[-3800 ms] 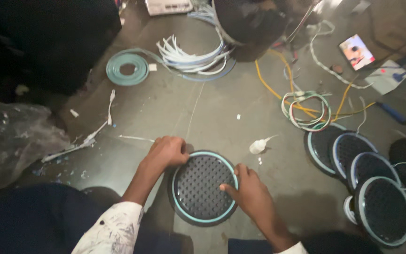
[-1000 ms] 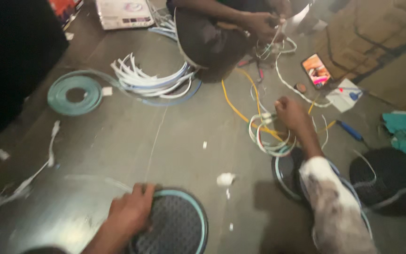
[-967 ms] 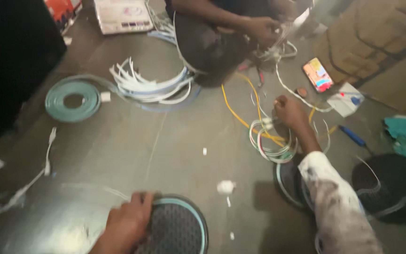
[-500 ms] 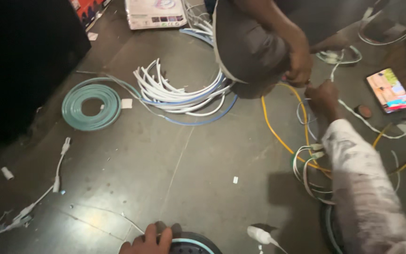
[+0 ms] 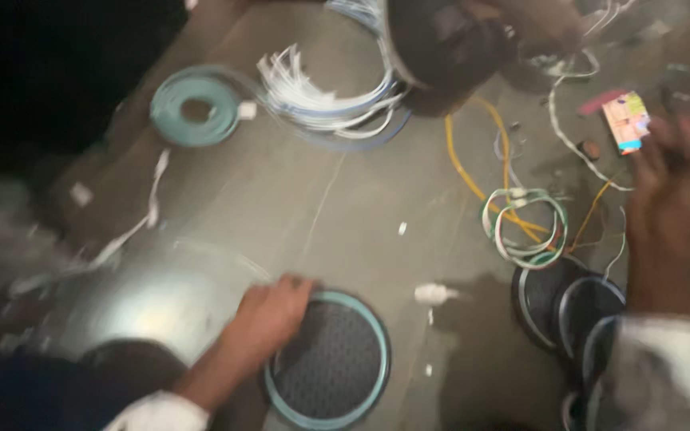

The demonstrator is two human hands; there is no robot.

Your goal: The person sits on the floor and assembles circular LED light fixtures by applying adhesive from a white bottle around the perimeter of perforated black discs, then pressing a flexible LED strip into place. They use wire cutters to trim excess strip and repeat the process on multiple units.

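I see the round grille disc point(image 5: 331, 359) with its pale blue rim lying flat on the grey floor point(image 5: 345, 223), low in the view. My left hand point(image 5: 269, 313) rests on its upper left rim, fingers curled over the edge. My right hand point(image 5: 676, 179) is raised well apart, far to the right, too blurred for me to tell whether it grips anything. Below it lies a stack of similar discs point(image 5: 569, 307), with a coil of wires point(image 5: 525, 227) just beside. A teal tape roll point(image 5: 193, 104) sits far off.
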